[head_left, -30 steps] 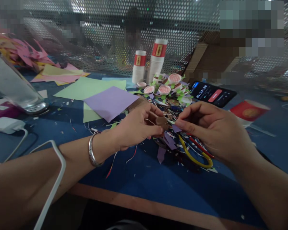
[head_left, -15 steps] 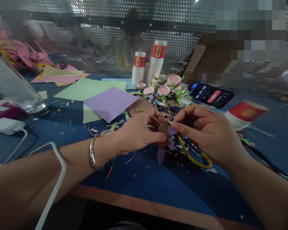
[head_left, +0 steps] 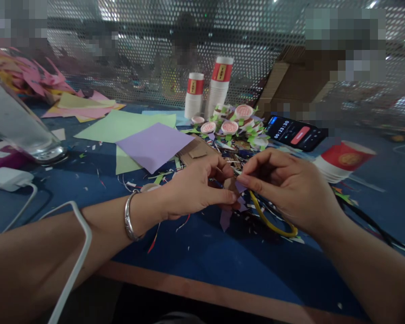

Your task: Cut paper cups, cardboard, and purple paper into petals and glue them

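Between the thumb and fingers of my left hand (head_left: 199, 189) is a small piece of brown cardboard (head_left: 229, 183). My right hand (head_left: 286, 189) pinches a small purple paper strip (head_left: 240, 186) at the cardboard's right edge. Whether the strip is stuck to the cardboard, I cannot tell. Below the fingers another pointed purple paper piece (head_left: 225, 219) shows; what it rests on is unclear. A curved yellow handle or cord (head_left: 273, 226) lies under my right hand, its far end hidden.
Behind my hands is a pile of round white lids (head_left: 229, 128) with green strips, and two paper cup stacks (head_left: 194, 96). Coloured sheets (head_left: 155, 146) and a glass (head_left: 27, 126) lie leftward. Rightward are a phone (head_left: 295, 134) and a tilted red cup (head_left: 346, 159). A white cable (head_left: 83, 256) crosses my left forearm.
Both hands keep nearly the same place and hold. My right fingertips have shifted slightly left, closer to the cardboard. The phone's timer has moved on.
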The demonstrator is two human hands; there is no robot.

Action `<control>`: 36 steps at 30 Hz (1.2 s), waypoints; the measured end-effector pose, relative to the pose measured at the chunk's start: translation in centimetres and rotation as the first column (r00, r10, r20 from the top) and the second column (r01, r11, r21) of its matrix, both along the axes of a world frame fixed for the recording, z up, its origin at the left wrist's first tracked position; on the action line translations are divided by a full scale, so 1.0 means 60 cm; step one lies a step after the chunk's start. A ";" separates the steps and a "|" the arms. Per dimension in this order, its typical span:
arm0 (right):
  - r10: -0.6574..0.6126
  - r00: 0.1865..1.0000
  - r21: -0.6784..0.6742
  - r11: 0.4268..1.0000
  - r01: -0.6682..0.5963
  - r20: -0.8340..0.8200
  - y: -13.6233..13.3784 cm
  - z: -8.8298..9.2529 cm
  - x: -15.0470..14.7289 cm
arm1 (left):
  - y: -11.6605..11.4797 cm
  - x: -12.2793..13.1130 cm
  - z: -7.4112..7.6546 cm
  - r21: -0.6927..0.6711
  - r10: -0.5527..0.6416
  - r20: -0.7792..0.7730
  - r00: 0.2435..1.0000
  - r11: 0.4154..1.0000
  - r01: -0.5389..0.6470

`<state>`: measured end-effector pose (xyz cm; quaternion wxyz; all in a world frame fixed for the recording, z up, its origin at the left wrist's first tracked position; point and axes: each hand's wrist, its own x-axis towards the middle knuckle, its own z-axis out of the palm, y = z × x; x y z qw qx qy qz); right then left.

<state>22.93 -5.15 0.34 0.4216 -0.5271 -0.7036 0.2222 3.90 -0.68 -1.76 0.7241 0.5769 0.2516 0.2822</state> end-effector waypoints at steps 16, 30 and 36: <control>0.005 1.000 -0.009 1.000 -0.005 -0.011 -0.006 0.000 -0.001 | 0.002 0.001 0.002 0.017 0.004 -0.075 0.997 1.000 -0.003; 0.036 0.999 -0.030 0.999 -0.035 0.026 -0.005 -0.005 0.009 | 0.005 0.000 0.004 -0.022 0.028 -0.023 0.999 0.999 -0.029; 0.028 0.999 -0.011 1.000 -0.028 0.036 -0.006 -0.005 0.009 | 0.003 0.002 0.009 -0.070 0.017 -0.014 1.000 0.997 -0.018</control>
